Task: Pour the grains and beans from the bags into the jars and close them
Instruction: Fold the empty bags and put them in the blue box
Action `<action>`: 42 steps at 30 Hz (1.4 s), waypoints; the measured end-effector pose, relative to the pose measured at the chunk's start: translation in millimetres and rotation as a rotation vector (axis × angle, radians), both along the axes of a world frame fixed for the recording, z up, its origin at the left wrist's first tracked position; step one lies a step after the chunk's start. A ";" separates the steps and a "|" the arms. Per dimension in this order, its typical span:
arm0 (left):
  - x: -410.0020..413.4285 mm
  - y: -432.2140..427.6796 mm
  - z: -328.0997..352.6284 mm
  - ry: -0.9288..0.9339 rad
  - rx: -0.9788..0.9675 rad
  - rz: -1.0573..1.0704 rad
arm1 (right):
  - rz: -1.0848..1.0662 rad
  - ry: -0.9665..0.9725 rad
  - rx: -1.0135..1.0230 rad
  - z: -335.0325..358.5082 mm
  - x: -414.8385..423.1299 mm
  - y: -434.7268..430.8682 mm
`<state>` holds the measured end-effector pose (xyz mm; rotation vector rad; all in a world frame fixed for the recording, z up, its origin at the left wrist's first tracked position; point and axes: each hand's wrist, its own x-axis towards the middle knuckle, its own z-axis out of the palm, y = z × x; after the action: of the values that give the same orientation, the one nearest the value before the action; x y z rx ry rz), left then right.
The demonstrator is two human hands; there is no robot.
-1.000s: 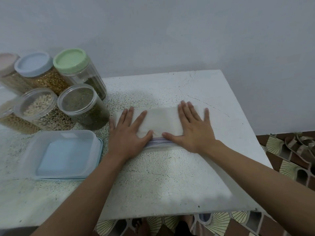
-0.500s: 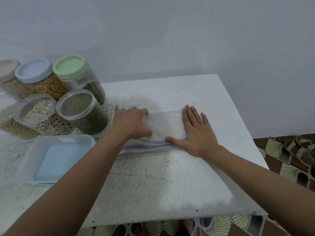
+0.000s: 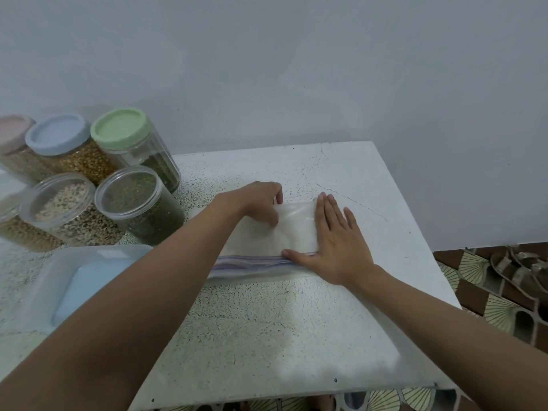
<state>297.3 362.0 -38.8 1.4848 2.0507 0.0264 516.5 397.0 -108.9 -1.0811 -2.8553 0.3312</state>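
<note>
At far L of surface (image 3: 267,336): jars (image 3: 139,203) filled, 3 at back capped. With L hand (image 3: 258,200), flat 1 s ago, now pinching far edge of empty bag (image 3: 296,226) mid-surface, grip curled. With R hand (image 3: 338,244), still pinning bag's R end, fingers spread flat. Prob. done pouring; only folding left.

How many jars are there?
6. Back row: pink-lid jar, blue-lid jar, green-lid jar. Front row: edge jar, pale-grain jar, dark-bean jar. More may hide off-frame left.

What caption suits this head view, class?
Left hand pinches the zip bag while right hand presses it flat.
</note>
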 end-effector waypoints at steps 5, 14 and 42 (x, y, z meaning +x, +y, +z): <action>-1.6 0.1 3.5 0.009 0.007 -0.025 | -0.018 0.022 0.007 6.8 0.9 -3.0; -8.3 -19.0 9.1 -0.076 0.044 -0.004 | -0.112 0.060 0.020 22.6 4.8 -9.4; -37.3 -78.7 86.2 -0.895 0.761 0.576 | -0.181 0.961 -1.274 131.6 -87.1 39.7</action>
<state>260.0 283.3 47.4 0.8739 1.6367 1.5336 429.5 436.7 22.7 -0.8069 -1.4843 2.0708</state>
